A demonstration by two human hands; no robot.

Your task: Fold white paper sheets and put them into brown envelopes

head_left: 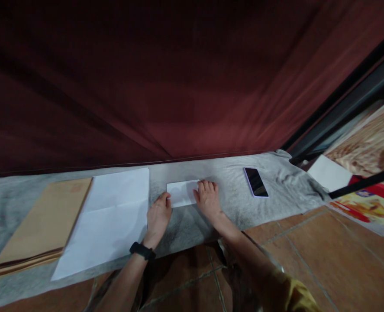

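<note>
A small white folded paper (182, 193) lies lengthwise in front of me on a grey cloth. My left hand (159, 215), with a black band on its wrist, closes on the paper's left end, thumb near the edge and the other fingers mostly out of sight. At the opposite end my right hand (208, 198) rests with bent fingers over the right edge, its thumb on the paper. To the left of my left hand lies a stack of large white sheets (114, 212) with a faint crease across the top one.
Brown envelopes (45, 221) are stacked at the far left, beside the white sheets. A phone (256, 182) with a purple edge lies to the right on the grey cloth (233, 212). Behind hangs a dark red curtain (185, 99). A red and yellow printed box (370, 206) stands beyond a dark metal bar.
</note>
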